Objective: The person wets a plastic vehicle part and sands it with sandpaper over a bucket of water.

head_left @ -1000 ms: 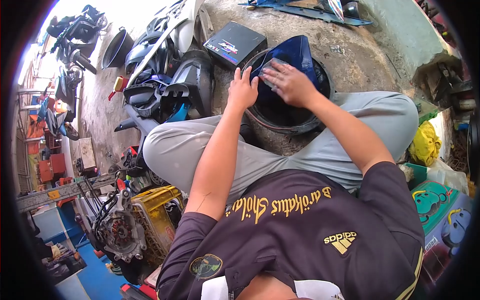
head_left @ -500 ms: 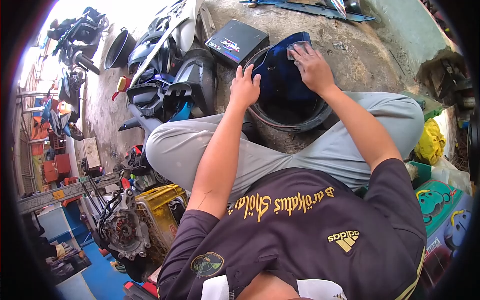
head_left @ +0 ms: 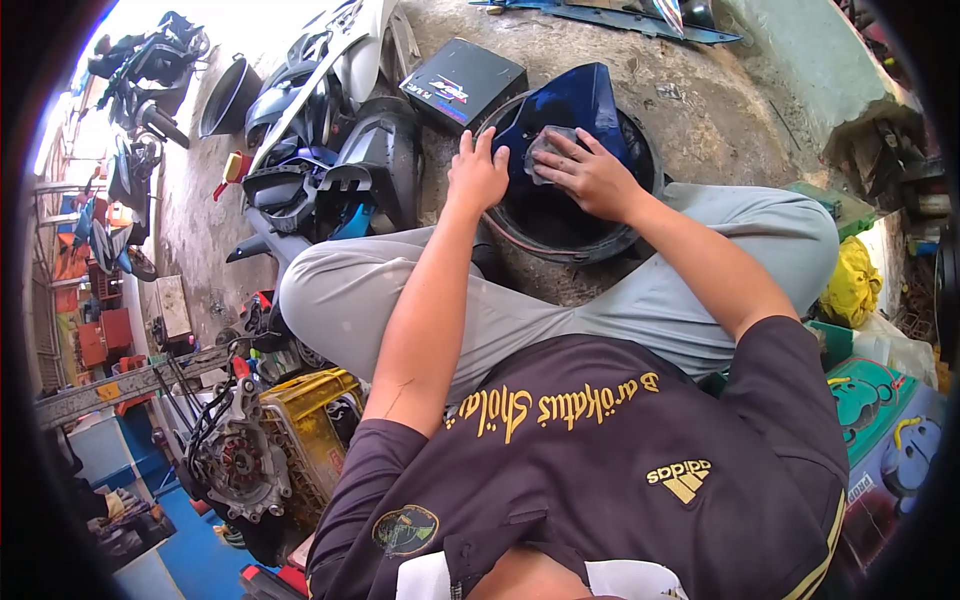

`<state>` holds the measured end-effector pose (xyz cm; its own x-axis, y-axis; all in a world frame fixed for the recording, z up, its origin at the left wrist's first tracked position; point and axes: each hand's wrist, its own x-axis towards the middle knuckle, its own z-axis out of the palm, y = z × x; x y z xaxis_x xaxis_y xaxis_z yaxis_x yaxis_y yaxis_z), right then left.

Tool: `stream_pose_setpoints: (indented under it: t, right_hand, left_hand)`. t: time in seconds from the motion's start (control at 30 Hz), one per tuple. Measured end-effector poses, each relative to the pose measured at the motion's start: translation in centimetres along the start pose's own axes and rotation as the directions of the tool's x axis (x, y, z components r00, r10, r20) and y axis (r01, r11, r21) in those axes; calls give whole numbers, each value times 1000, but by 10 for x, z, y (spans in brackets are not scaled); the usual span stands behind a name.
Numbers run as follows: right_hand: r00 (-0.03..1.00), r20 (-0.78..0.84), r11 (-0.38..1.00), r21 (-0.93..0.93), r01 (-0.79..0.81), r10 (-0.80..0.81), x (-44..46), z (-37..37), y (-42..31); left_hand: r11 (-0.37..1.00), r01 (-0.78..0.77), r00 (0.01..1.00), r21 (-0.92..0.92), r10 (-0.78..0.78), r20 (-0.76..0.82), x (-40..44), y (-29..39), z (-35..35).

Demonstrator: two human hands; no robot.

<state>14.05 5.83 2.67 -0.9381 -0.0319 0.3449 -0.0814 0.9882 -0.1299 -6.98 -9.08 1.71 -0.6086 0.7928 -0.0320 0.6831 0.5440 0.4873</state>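
A glossy dark blue motorcycle body panel [head_left: 580,105] lies across a round black tub [head_left: 575,252], its upper end pointing away from me. My right hand [head_left: 597,182] presses a thin, crumpled grey sheet [head_left: 546,158] against the panel, fingers laid over it; whether it is sandpaper or cloth I cannot tell. At the panel's left edge is my left hand [head_left: 478,175], fingers stretched and apart. Its fingertips are near the tub rim, and any contact with the panel is hard to make out. The tub's inside is dark and partly hidden by the panel.
A black box [head_left: 465,82] stands just behind the tub. Dark motorcycle fairings [head_left: 370,165] are piled to the left, near a black bucket [head_left: 230,97]. An engine part [head_left: 240,455] and a yellow crate [head_left: 312,425] sit at lower left. At right lies a yellow bag [head_left: 852,282].
My right hand has slid the grey sheet down and left along the panel, from its upper end toward its middle. My left hand stays by the left edge. The view has shifted slightly.
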Motion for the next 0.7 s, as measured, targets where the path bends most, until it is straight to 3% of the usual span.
stream_pose_setpoints:
  t: [0.07, 0.13, 0.2, 0.27, 0.3, 0.33, 0.4, 0.47, 0.53, 0.6, 0.63, 0.7]
  right_hand:
    - [997, 23, 994, -80, -70, 72, 0, 1, 14]
    - [950, -60, 948, -73, -309, 305, 3, -8, 26]
    - [892, -155, 899, -36, -436, 426, 3, -8, 26]
    - [993, -34, 987, -108, -116, 113, -1, -5, 12]
    - [998, 52, 998, -53, 33, -31, -5, 1, 6]
    - [994, 85, 998, -2, 68, -68, -4, 8, 3]
    - [996, 94, 998, -60, 0, 6, -1, -2, 19]
    - [944, -94, 946, -42, -322, 317, 2, -11, 32]
    - [886, -204, 895, -81, -440, 417, 1, -8, 35]
    - [991, -37, 986, -102, -132, 129, -4, -11, 22]
    - [996, 82, 999, -43, 30, -27, -6, -6, 14]
    - [989, 106, 995, 6, 102, -102, -6, 2, 15]
  left_hand:
    - [1000, 10, 1000, 1, -10, 12, 0, -1, -1]
    - [1000, -14, 1000, 2, 14, -5, 2, -4, 2]
    - [1000, -1, 1000, 3, 0, 9, 0, -3, 2]
    - [1000, 5, 1000, 4, -5, 6, 1, 1, -1]
    - [1000, 6, 1000, 7, -6, 6, 0, 0, -1]
    - [1000, 5, 1000, 14, -5, 7, 0, -1, -1]
    - [1000, -13, 1000, 15, 13, -6, 3, -4, 1]
    - [1000, -10, 1000, 13, 10, -4, -1, -7, 4]
    - [1000, -9, 1000, 16, 9, -2, 2, -4, 3]
    - [1000, -6, 1000, 1, 6, -2, 3, -1, 2]
    - [1000, 3, 1000, -1, -3, -3, 1, -1, 1]
    - [1000, 14, 1000, 3, -14, -13, -2, -1, 0]
